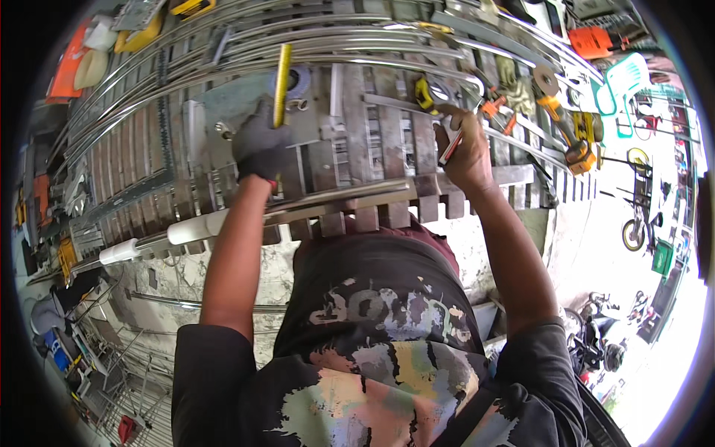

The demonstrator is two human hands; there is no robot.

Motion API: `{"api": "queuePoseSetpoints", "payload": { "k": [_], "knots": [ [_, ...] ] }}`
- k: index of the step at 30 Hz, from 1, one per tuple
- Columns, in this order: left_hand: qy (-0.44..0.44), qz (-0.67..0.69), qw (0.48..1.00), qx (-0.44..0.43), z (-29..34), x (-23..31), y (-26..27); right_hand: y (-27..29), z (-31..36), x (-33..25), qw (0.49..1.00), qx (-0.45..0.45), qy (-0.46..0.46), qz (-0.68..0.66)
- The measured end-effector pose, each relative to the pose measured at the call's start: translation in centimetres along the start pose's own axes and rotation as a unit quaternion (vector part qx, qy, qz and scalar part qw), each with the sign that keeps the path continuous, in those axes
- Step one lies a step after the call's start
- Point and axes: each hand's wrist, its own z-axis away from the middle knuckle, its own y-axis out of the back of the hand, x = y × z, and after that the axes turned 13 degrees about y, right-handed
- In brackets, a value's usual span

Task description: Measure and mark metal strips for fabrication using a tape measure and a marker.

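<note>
My left hand (261,141), in a dark grey glove, is closed round the lower end of a narrow yellow strip (282,82) that looks like a ruler or tape blade. It is over a flat grey plate (223,108) on the slatted metal bench (357,141). My bare right hand (469,153) is closed on a slim white-and-red object (450,149), partly hidden by the fingers; its kind is unclear. Just beyond that hand lies a yellow-and-black tape measure (426,94). A grey disc (298,82) sits beside the yellow strip.
Long shiny metal tubes (335,59) run across the bench's far side. Another tube, with white wrapping (197,228), lies along the near edge. At right are orange clamps (493,106), an angle grinder (547,86) and a yellow cordless tool (579,156). A teal chair (624,82) stands beyond.
</note>
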Motion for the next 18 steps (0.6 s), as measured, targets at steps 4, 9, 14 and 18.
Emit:
{"api": "queuePoseSetpoints", "payload": {
  "k": [4, 9, 14, 18],
  "knots": [
    [0.011, 0.122, 0.992, -0.041, 0.6, -0.2, 0.3, 3.7, 2.6, 1.8, 0.996, 0.040, -0.082, -0.006],
    [-0.024, 0.222, 0.974, 0.028, 3.4, 3.6, 2.5, 5.6, 6.6, 3.2, 0.997, 0.027, -0.049, -0.054],
    [-0.094, 0.438, 0.873, 0.190, 10.9, 11.6, 6.5, 8.7, 7.6, 0.8, 0.971, -0.002, -0.180, -0.160],
    [-0.161, 0.604, 0.778, -0.068, 17.2, 18.6, 6.3, 11.5, 5.0, -1.7, 0.990, 0.025, 0.008, -0.137]
  ]
}}
